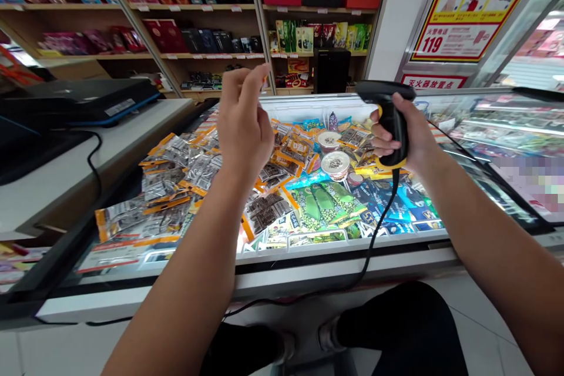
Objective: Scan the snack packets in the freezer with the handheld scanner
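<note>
My right hand is wrapped round the grip of a black and yellow barcode scanner, whose head points left towards my other hand. From the scanner's base a black cable hangs over the front of the freezer. My left hand is raised with its back to me, fingers curled and closed. A small bit of something shows at its fingertips, but what it is I cannot make out. Below and beside it, many silver and orange snack packets lie heaped on the freezer's glass top.
Under the freezer's glass are green ice-cream packs, blue packs and white-lidded tubs. A counter with a black device stands left. Stocked shelves line the back, and a fire-safety poster hangs right.
</note>
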`<state>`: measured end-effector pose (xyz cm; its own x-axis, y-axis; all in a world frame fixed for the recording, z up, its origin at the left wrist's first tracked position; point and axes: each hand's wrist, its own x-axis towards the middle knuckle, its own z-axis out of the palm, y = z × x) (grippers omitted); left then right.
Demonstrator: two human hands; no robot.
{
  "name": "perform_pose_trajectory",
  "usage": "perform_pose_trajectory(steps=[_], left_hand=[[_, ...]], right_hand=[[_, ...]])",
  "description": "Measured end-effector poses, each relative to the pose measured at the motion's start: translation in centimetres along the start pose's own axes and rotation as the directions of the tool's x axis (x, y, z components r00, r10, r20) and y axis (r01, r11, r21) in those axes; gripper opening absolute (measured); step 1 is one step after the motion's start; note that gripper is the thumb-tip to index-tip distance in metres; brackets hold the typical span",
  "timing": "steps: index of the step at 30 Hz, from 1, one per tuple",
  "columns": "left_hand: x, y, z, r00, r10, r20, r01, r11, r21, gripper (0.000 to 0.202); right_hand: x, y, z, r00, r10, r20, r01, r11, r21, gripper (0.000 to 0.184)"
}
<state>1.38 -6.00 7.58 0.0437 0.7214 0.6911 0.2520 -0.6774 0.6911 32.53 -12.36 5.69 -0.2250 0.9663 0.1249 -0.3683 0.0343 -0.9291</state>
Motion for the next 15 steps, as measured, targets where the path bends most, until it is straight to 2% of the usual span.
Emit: perform_pose_trajectory(steps=[2, 4, 6, 8, 9, 11, 13, 15], left_hand=[[0.9, -1.5, -1.8, 0.990, 0.034, 0.135, -0.083, 0.923, 0.376, 0.048], [1.5, -3.9, -2.8, 0.959, -0.059, 0.278, -0.140, 0.755, 0.641, 0.051], [1.8, -6.3, -3.0, 0.892, -0.214, 0.398, -0.184, 0.632, 0.752, 0.054], [1.9, -7.7, -2.9, 0.857, -0.286, 0.429, -0.199, 0.584, 0.787, 0.058], [1.8, -7.8, -2.8, 0.864, -0.278, 0.420, -0.200, 0.575, 0.793, 0.059], [1.5, -7.0, -2.4, 0.909, -0.196, 0.368, -0.200, 0.569, 0.798, 0.061], [1.0, -5.1, -1.6, 0.945, -0.096, 0.314, -0.202, 0.583, 0.787, 0.060], [0.6, -2.8, 0.1, 0.947, -0.036, 0.319, -0.230, 0.616, 0.753, 0.055]], right_hand=[[0.2, -1.0, -1.4, 1.000, -0.025, -0.018, 0.026, 0.995, 0.094, 0.042], [0.3, -1.8, -3.0, 0.999, -0.044, 0.028, 0.039, 0.988, 0.153, 0.041], [0.3, -2.1, -4.3, 0.997, -0.048, 0.058, 0.036, 0.982, 0.185, 0.040], [0.2, -2.3, -5.0, 0.998, -0.049, 0.051, 0.037, 0.978, 0.204, 0.039], [0.1, -2.3, -5.1, 0.998, -0.052, 0.037, 0.043, 0.977, 0.211, 0.039], [0.0, -2.4, -4.9, 0.998, -0.059, 0.001, 0.057, 0.973, 0.225, 0.038], [-0.2, -2.4, -4.5, 0.997, -0.068, -0.033, 0.074, 0.967, 0.245, 0.037], [-0.2, -2.4, -4.1, 0.996, -0.079, -0.049, 0.089, 0.958, 0.273, 0.037]])
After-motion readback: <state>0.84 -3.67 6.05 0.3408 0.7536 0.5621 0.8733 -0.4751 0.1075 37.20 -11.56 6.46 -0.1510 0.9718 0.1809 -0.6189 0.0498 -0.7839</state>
